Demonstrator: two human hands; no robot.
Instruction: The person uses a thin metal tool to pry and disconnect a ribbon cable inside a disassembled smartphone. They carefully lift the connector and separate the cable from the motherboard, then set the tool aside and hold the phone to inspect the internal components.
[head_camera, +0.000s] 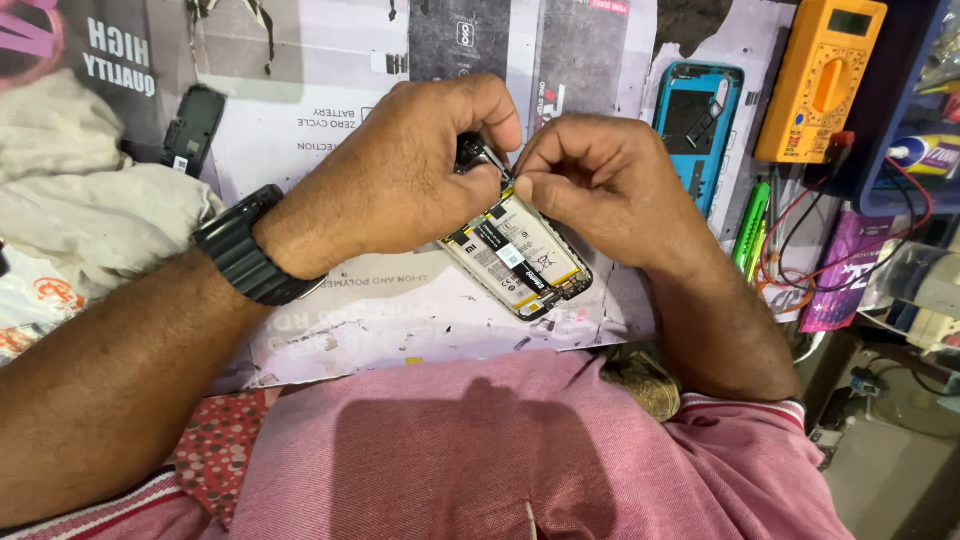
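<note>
Both hands meet over the open, back-less smartphone with its pale battery and black flex strip showing (520, 262), held just above the paper-covered bench (400, 310), low end tilted toward the person. The left hand (400, 180), black wristwatch (245, 255) on its wrist, curls around the phone's top end, fingers pressed together on a dark part there. The right hand (590, 175) comes in knuckles-up, thumb and forefinger pinching thin metal tweezers (497, 160), the tip angled down at the upper edge of the phone; what the tip touches is hidden.

That phone looks light and stiff in its frame, but fragile inside: the ribbon and battery would not take poking, so the rim is the safest place to hold it. Both wrists are bent inward, forearms reaching in from either side over the pink shirt (520, 450).

Behind, a blue phone shell (695, 120) lies near a yellow multimeter (822, 80), with red and black leads (800, 240) trailing.
</note>
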